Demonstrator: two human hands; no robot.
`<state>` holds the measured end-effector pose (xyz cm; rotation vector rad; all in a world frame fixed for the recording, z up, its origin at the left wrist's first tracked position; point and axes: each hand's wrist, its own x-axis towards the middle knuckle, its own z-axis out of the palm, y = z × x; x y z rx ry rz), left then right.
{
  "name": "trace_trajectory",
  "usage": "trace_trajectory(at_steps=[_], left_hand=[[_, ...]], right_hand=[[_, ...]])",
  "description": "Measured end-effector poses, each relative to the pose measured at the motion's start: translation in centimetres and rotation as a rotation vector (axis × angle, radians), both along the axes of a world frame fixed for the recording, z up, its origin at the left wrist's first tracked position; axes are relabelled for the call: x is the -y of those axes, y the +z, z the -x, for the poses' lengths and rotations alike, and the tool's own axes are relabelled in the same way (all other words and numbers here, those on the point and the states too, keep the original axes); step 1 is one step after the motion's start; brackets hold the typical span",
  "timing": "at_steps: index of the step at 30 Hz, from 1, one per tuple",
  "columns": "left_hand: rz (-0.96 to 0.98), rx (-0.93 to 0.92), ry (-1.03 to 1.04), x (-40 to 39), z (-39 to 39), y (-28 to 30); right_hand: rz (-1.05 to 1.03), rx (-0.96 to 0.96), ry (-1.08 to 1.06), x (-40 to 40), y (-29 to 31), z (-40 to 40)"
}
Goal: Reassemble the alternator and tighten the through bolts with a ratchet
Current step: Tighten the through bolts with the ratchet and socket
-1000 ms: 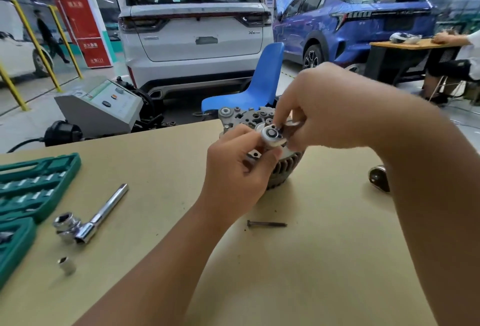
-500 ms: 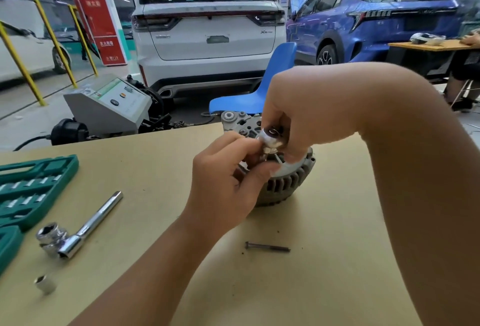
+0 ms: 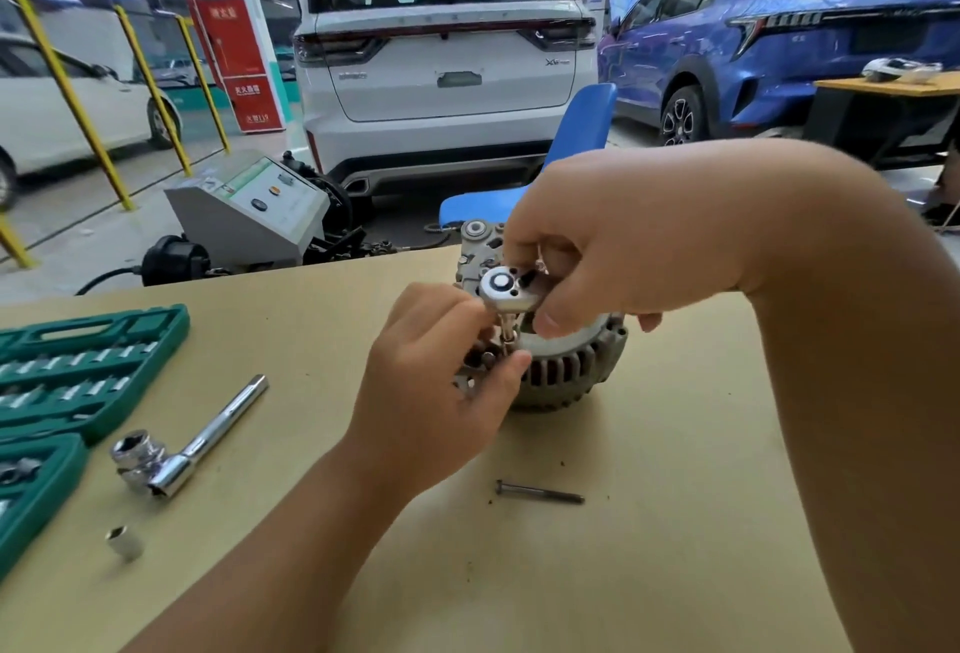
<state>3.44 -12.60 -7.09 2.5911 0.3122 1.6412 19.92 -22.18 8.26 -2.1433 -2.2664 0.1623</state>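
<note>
A grey ribbed alternator (image 3: 563,374) stands on the tan table (image 3: 649,548), near its far edge. My right hand (image 3: 613,257) grips a small ratchet by its round head (image 3: 506,288), held over the alternator's near-left side. Below the head a socket and bolt shank (image 3: 506,340) point down at the housing. My left hand (image 3: 441,392) pinches that shank between thumb and fingers and rests against the alternator. A loose dark through bolt (image 3: 540,492) lies on the table in front of the alternator.
A larger chrome ratchet with a socket (image 3: 176,449) lies at the left, a loose socket (image 3: 124,542) near it. An open green socket case (image 3: 62,392) fills the left edge. Behind the table stand a blue chair (image 3: 576,143), a grey machine (image 3: 249,215) and parked cars.
The ratchet head has come lower, onto the bolt at the alternator's near-left side. Both hands stay on it; the camera has tilted and shifted slightly.
</note>
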Motion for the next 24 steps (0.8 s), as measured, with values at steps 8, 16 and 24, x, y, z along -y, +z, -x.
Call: trace_trajectory(at_steps=[8, 16, 24], left_hand=[[0.204, -0.008, -0.084, -0.5, 0.5, -0.6], [0.388, 0.039, -0.112, -0.4, 0.8, -0.9], [0.551, 0.020, -0.200, -0.5, 1.1, -0.5]], right_hand=[[-0.095, -0.132, -0.040, 1.9, 1.1, 0.1], [-0.080, -0.150, -0.006, 1.6, 0.9, 0.3], [-0.122, -0.113, 0.078, 0.1, 0.1, 0.2]])
